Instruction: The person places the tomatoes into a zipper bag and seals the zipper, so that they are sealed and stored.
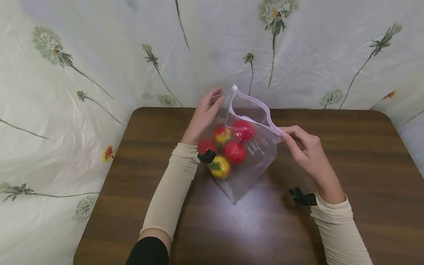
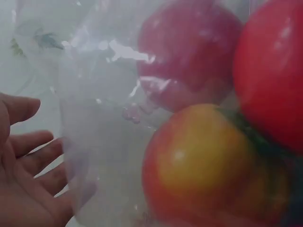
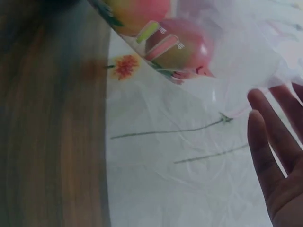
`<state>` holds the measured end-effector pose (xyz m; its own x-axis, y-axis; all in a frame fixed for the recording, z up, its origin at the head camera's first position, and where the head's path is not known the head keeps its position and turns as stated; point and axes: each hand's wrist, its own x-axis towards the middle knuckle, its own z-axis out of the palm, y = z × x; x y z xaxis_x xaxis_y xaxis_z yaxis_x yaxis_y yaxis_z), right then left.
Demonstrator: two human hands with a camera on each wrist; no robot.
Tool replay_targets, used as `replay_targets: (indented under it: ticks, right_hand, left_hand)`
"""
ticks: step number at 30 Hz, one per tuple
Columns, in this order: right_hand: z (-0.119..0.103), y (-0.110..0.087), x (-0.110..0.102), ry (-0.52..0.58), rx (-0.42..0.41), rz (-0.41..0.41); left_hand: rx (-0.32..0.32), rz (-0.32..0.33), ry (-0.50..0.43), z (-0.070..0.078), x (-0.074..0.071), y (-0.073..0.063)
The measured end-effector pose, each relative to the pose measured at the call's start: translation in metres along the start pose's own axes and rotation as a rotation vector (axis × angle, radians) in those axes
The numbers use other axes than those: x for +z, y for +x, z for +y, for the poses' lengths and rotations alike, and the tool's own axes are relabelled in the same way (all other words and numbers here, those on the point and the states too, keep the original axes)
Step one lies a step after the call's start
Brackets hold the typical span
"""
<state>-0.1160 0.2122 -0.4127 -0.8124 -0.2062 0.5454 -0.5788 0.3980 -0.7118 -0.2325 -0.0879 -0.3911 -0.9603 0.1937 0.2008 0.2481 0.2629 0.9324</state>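
Observation:
A clear zip bag with a lilac zip edge hangs tilted above the table, its mouth parted. Inside lie several round red fruits and red-and-yellow ones, one with green leaves at its top. My right hand pinches the right end of the zip edge between thumb and fingers. At the bag's left side is my left hand, its fingers loosely spread; in the left wrist view some fingertips show through the plastic. Printed coloured marks appear on the bag in the right wrist view.
The bag is over a dark brown wooden table with rounded corners. Behind and to the left hangs a pale, shiny sheet printed with dandelions. Each wrist has a black strap piece by its beige sleeve.

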Motion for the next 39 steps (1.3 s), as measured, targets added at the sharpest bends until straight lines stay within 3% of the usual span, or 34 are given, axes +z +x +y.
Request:
replay_targets:
  ticks: [3, 5, 8, 13, 25, 33, 39]
  right_hand:
    - [0.002, 0.001, -0.004, 0.033, 0.0, -0.014]
    - [0.004, 0.002, -0.006, 0.051, 0.008, -0.016]
    - [0.004, 0.004, -0.01, 0.061, 0.031, -0.002]
    - [-0.003, 0.008, -0.017, 0.054, 0.137, 0.058]
    - [-0.005, 0.015, -0.024, 0.116, 0.323, 0.221]
    - [-0.006, 0.017, -0.024, 0.234, 0.356, 0.285]
    - [-0.01, 0.018, -0.023, 0.266, 0.357, 0.311]
  left_hand:
    - [-0.041, -0.107, 0.007, 0.003, 0.003, 0.012]
    - [-0.059, -0.124, -0.008, 0.005, 0.005, 0.015]
    - [-0.071, -0.081, -0.055, 0.008, 0.005, 0.017]
    - [-0.037, 0.038, -0.164, 0.007, 0.004, 0.012]
    - [-0.001, 0.194, -0.298, 0.0, -0.008, -0.034]
    - [-0.003, 0.292, -0.355, 0.0, -0.015, -0.067]
    - [0.013, 0.32, -0.383, 0.005, -0.016, -0.083]
